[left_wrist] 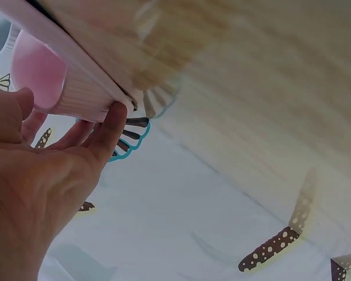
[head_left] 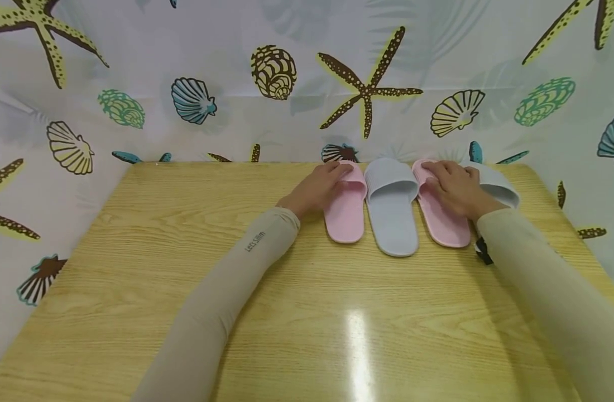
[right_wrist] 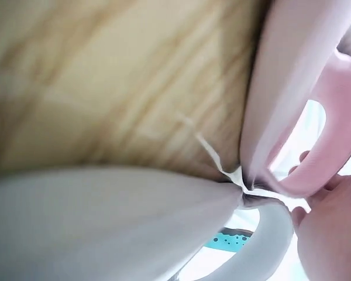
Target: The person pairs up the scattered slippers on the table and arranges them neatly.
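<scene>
In the head view, four slippers stand in a row at the far edge of the counter [head_left: 161,234], close to the patterned sheet [head_left: 226,123] – two pink, two grey, alternating. From left to right they are the left pink slipper [head_left: 344,218], the left grey slipper [head_left: 394,223], the right pink slipper [head_left: 450,229] and the right grey slipper [head_left: 500,187], the last one partly hidden by my arm. All four have their toes toward the sheet. My two hands are both at the row: the left hand [head_left: 317,187] lies over the strap of the left pink slipper, and the right hand [head_left: 457,187] covers part of the right pink slipper's strap, next to the right grey slipper. I judge the lining-up nearly done; what is left looks like slight straightening, since the heels don't end level.

In the left wrist view, my left fingers lie loosely extended against the left pink slipper, one fingertip touching its edge – not clenched.

In the right wrist view, a pink strap and a grey one nearly meet. My right hand is beside the pink one, some fingertips showing behind it; whether it grips or only rests there, I cannot tell.
</scene>
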